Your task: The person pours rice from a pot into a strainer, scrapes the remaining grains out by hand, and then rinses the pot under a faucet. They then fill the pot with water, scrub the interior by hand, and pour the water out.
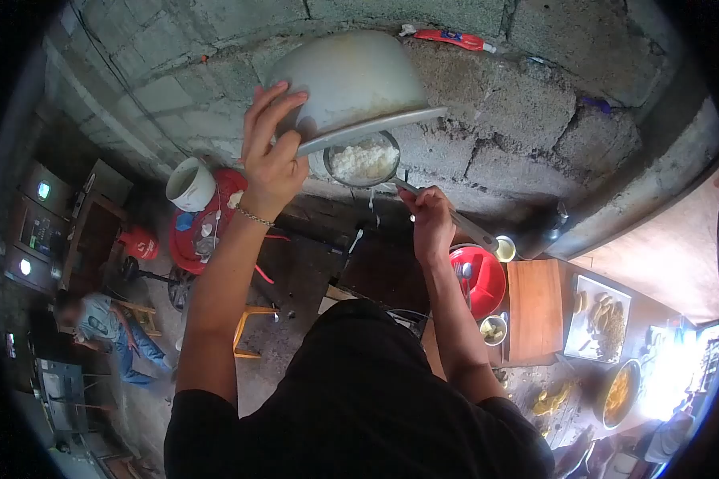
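Note:
Tipped on its side in front of the wall is a large metal pot [347, 80], its rim facing down toward me. My left hand [276, 156] grips the pot at the rim's left end, fingers spread on the outer wall. In my right hand [433, 223], closed round the handle, is a long-handled ladle [479, 231]. The ladle's round bowl lies right at the pot's rim and is full of white, crumbly food [365, 162] that looks like rice. The inside of the pot is hidden.
On the right stand a red divided plate [479, 279], a wooden board [535, 311], a white tray [599, 319] with food pieces and a metal basin [620, 393]. A white bucket [191, 184] and red basin [185, 243] are left. Further back sits a person [112, 335].

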